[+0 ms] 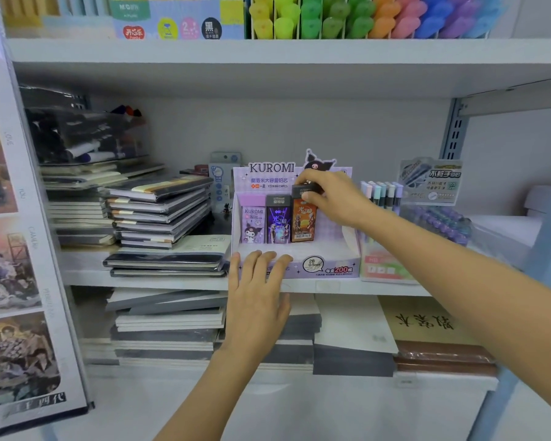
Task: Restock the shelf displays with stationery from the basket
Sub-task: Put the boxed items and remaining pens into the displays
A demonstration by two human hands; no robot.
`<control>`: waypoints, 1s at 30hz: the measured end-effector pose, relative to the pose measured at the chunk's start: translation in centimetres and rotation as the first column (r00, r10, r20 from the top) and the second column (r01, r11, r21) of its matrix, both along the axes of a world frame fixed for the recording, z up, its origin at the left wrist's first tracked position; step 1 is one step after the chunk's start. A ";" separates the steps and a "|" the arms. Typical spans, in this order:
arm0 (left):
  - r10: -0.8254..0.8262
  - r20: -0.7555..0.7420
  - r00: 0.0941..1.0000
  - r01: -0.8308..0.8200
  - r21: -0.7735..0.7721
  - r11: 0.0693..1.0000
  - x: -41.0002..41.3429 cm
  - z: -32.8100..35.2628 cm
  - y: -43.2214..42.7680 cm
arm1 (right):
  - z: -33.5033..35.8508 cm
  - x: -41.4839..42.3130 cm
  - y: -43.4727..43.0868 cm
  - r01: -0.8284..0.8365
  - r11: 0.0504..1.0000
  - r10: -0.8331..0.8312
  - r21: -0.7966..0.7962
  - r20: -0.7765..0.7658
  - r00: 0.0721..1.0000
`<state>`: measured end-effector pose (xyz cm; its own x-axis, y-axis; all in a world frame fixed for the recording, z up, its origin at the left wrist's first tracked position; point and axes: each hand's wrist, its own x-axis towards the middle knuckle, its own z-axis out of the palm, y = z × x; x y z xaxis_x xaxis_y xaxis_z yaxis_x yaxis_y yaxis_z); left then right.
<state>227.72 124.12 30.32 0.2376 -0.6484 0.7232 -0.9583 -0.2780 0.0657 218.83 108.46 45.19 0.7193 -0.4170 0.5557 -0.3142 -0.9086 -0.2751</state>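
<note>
A lilac Kuromi display box [328, 265] stands on the middle shelf. Inside it three lead cases stand upright in a row: a pink Kuromi case [253, 222], a purple case [278, 221] and an orange case [303, 222]. My right hand [334, 198] pinches the dark cap of the orange case from above. My left hand [258, 294] lies flat with straight fingers against the box's front left wall. The right half of the box holds nothing. No basket is in view.
Stacked notebooks [159, 208] sit left of the box, a marker display [382, 192] and a carded lead pack [430, 183] to its right. Highlighters [363, 17] fill the shelf above. Paper pads [204, 329] lie on the shelf below. A poster board [16, 249] leans at the left.
</note>
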 end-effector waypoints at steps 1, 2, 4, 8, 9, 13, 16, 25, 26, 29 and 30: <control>0.002 0.000 1.000 -0.002 0.002 1.000 0.0 0.0 0.0 | -0.2 0.0 0.1 0.006 1.000 -0.007 0.002 0.028 1.000; 0.003 -0.001 1.000 -0.003 0.004 1.000 0.0 0.0 0.0 | -0.5 -0.1 0.1 0.019 1.000 -0.019 0.009 0.050 0.999; 0.006 0.002 1.000 -0.006 0.008 1.000 0.0 0.1 0.0 | -0.5 -0.3 -0.2 0.038 0.999 -0.039 0.022 0.031 0.999; 0.013 -0.001 1.000 -0.013 0.017 1.000 0.0 0.1 0.1 | 0.7 -0.9 -1.0 0.033 0.997 -0.025 0.075 -0.110 0.994; 0.014 -0.003 1.000 -0.014 0.016 1.000 -0.1 0.1 0.1 | 0.8 -0.9 -1.0 0.031 0.997 -0.022 0.074 -0.123 0.992; 0.017 -0.002 1.000 -0.017 0.006 1.000 -0.2 0.1 0.0 | 0.0 -0.1 -0.6 0.045 0.999 -0.045 0.007 -0.045 0.998; 0.021 -0.009 1.000 -0.021 0.019 1.000 -0.3 0.2 0.1 | -0.8 0.8 -0.4 0.141 0.989 -0.140 -0.034 0.039 0.989; 0.010 -0.015 1.000 -0.009 0.033 0.999 -0.4 0.5 0.3 | -1.1 -0.4 -0.8 0.179 0.983 -0.178 -0.031 0.053 0.983; 0.009 -0.019 1.000 -0.009 0.030 0.999 -0.4 0.4 0.3 | -1.3 -0.5 -0.6 0.151 0.988 -0.150 -0.037 0.042 0.988; 0.012 -0.022 1.000 -0.011 0.026 1.000 -0.5 0.3 0.2 | -1.4 0.0 0.2 0.085 0.993 -0.085 -0.078 0.004 0.996; 0.013 -0.023 1.000 -0.012 0.028 1.000 -0.5 0.3 0.1 | -1.4 0.2 0.4 0.077 0.994 -0.077 -0.078 0.010 0.997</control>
